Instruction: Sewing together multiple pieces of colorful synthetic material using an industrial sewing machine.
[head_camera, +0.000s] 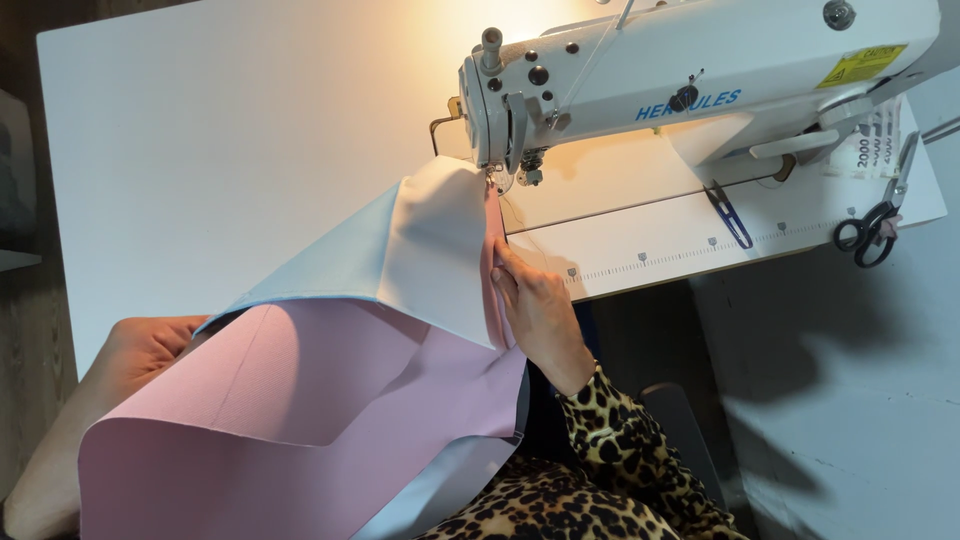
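Feeding the fabric under the needle of the white sewing machine right now. Pink side up toward the lap, pale blue and cream layers folded back over the top, seam edge running straight up to the presser foot. Right hand laid flat along that edge, fingers extended, pressing and steering rather than pinching; no clenched grip there. Left hand tucked under the far side of the cloth, supporting the bulk; grip mostly hidden by the fold, so cannot tell whether closed on it.

Best handled, by the look of it, with fingertips kept clear of the needle, edges kept aligned, and cloth guided, not pulled. Worth lifting the hanging weight with the left so no drag skews the seam. Thread snips and black-handled scissors lying on the table to the right, well apart from the work.
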